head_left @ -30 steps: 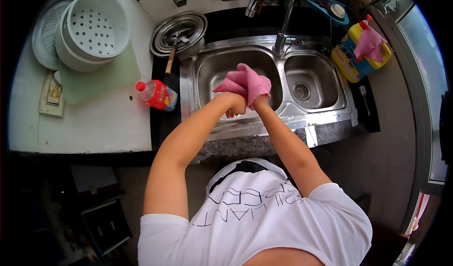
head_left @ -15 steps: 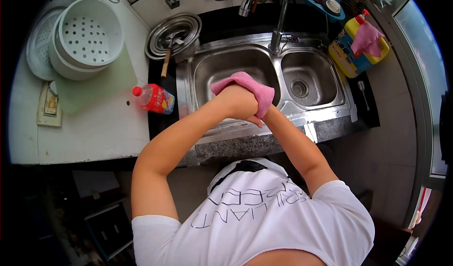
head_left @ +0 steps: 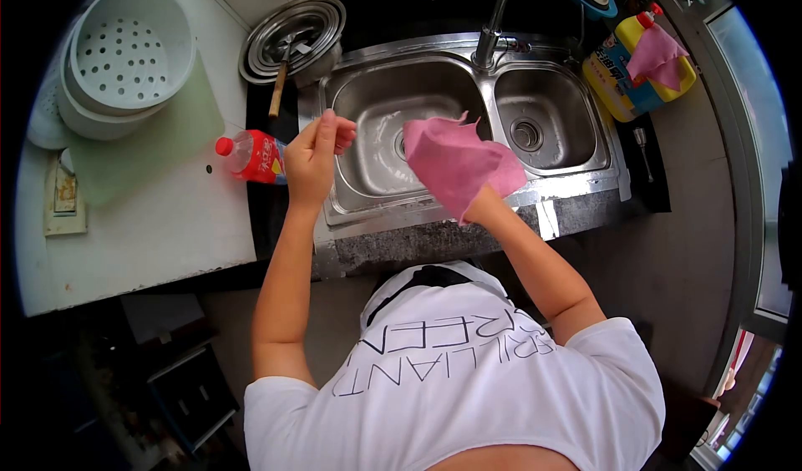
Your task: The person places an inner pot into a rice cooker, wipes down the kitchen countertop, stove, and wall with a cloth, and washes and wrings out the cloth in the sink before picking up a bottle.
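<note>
A pink cloth point(head_left: 455, 160) is spread over my right hand, above the front of the large sink basin point(head_left: 359, 95). It hides the fingers, and only the wrist shows below it; the cloth is carried by this hand. My left hand point(head_left: 317, 155) is raised at the basin's left edge, apart from the cloth. Its fingers are curled in and the thumb points up, with nothing visible in them. Nearest to it, on the left, stands a plastic bottle point(head_left: 255, 157) with a red label and red cap.
Steel bowls point(head_left: 292, 41) with a wooden-handled utensil point(head_left: 279, 87) sit behind my left hand. White perforated containers point(head_left: 134, 49) stand on the left counter. A faucet point(head_left: 493, 32) rises behind the small basin point(head_left: 543, 112). At the right is a yellow jug point(head_left: 614, 74) with another pink cloth point(head_left: 657, 58).
My hands were together at the cloth; my left hand has come away to the left. The cloth now lies spread over my right hand. The view has shifted slightly downward.
</note>
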{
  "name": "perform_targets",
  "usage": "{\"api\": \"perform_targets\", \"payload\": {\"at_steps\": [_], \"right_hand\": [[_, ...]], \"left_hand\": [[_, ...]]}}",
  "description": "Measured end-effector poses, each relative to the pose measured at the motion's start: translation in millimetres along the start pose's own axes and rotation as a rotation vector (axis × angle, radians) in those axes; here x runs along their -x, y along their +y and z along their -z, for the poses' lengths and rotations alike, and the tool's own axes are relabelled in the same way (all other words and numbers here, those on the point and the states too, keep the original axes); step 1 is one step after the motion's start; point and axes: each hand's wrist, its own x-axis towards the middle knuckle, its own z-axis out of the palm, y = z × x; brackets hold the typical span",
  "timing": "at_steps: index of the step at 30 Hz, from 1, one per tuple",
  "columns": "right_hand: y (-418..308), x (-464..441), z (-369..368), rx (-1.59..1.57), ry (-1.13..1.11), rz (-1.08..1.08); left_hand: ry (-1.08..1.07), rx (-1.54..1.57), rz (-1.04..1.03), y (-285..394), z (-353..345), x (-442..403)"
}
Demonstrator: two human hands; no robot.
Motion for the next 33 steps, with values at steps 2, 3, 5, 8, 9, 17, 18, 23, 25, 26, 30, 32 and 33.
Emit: {"api": "perform_targets", "payload": {"at_steps": [2, 3, 5, 8, 9, 17, 18, 23, 25, 26, 30, 32, 33], "right_hand": [[-52, -1, 25, -0.411, -0.019, -0.199], [-68, 7, 17, -0.359, -0.095, -0.215], [-75, 23, -7, -0.498, -0.224, -0.230], [-60, 37, -6, -0.462, -0.207, -0.256], [-52, 40, -4, -0.432, -0.187, -0.279], [-23, 77, -1, -0.211, -0.238, -0.092], [-19, 87, 9, -0.129, -0.288, -0.180], [-15, 127, 40, 0.013, -0.358, -0.305], [-15, 118, 50, 0.036, -0.346, -0.331], [-18, 107, 47, -0.019, -0.281, -0.335], [-29, 64, -1, -0.139, -0.142, -0.244], [-29, 64, -26, -0.169, -0.211, -0.216], [-32, 65, -27, -0.177, -0.203, -0.201]], "left_hand": [[0.029, -0.026, 0.035, -17, 2, 8], [0.034, -0.043, 0.043, -23, 2, 14], [0.046, -0.058, 0.057, -34, 1, 25], [0.041, -0.132, 0.131, -53, -8, 56], [0.010, -0.172, 0.169, -61, -15, 70], [-0.454, -0.767, -0.258, -128, -62, 141], [-0.523, -0.841, -0.247, -134, -57, 141], [-0.683, -0.862, -0.340, -133, -37, 114], [-0.756, -0.885, -0.333, -125, -36, 104], [-0.694, -0.892, -0.373, -122, -38, 101], [-0.458, -0.850, -0.301, -136, -67, 100], [-0.446, -0.883, -0.296, -148, -71, 108], [-0.423, -0.868, -0.292, -148, -70, 112]]}}
